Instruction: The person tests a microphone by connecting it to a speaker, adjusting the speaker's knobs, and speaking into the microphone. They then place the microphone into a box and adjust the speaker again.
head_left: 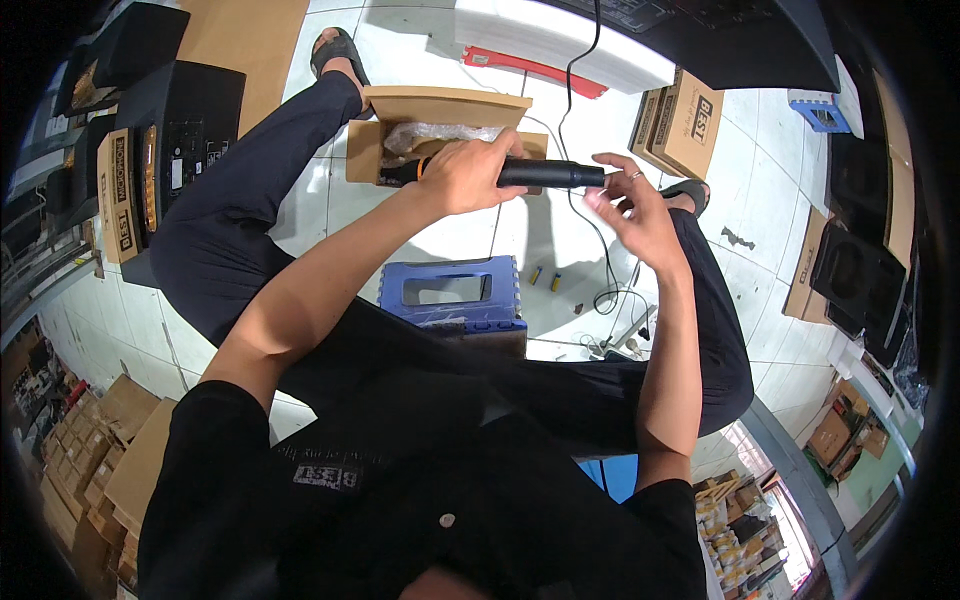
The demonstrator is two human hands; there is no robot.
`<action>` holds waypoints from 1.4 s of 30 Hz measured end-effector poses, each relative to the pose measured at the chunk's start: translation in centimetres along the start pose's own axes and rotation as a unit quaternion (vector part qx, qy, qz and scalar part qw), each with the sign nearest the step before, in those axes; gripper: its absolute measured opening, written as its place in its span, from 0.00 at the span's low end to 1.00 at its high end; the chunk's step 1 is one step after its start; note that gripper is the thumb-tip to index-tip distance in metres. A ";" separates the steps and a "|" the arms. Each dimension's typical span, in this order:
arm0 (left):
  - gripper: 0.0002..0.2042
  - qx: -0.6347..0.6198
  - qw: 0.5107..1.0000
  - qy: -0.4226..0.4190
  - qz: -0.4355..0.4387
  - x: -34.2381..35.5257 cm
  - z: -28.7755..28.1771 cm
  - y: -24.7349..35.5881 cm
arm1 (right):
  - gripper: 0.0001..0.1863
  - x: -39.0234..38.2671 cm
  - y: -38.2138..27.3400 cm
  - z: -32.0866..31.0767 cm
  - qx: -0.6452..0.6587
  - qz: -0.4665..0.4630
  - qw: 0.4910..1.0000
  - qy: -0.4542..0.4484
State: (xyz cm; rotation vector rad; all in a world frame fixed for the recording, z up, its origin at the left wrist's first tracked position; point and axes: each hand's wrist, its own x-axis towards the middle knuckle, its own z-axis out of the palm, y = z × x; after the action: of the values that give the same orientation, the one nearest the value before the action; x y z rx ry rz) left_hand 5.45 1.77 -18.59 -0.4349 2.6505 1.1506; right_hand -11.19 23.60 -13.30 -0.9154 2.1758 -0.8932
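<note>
A black handheld microphone (545, 174) with an orange ring lies sideways across the middle of the view. My left hand (465, 178) is wrapped round its body, hiding part of it. At the microphone's right end is my right hand (640, 215), its thumb and fingers spread around the tip. Whether those fingers touch it I cannot tell. Just behind the microphone stands an opened cardboard box (450, 99), with clear bubble wrap (412, 135) inside. Two small batteries (545, 279) lie on the floor nearer to me.
A blue plastic stool (450, 267) stands between my legs. Black cables (607, 265) run down to a power strip (632, 335) at the right. Flat cardboard boxes (690, 125) are at the far right, black speaker cabinets (200, 125) at the left. A red strip (535, 72) lies farther back.
</note>
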 end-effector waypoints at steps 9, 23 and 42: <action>0.32 0.025 0.996 0.068 0.051 0.0 1.4 -1.5 | 0.30 0.3 0.5 1.5 0.130 0.012 0.991 0.040; 0.27 0.045 0.994 0.096 0.034 -0.1 0.4 -1.1 | 0.29 0.2 0.7 2.5 0.147 0.127 0.979 -0.055; 0.23 0.106 0.979 0.161 0.068 -0.3 0.5 -1.3 | 0.25 0.7 0.9 2.7 0.349 0.228 0.909 -0.029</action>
State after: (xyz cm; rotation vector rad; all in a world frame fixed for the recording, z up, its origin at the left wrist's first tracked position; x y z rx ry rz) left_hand 6.23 1.37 -19.74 -0.4380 3.0860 0.8783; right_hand -9.93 22.62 -15.80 -0.0743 1.6905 -1.2428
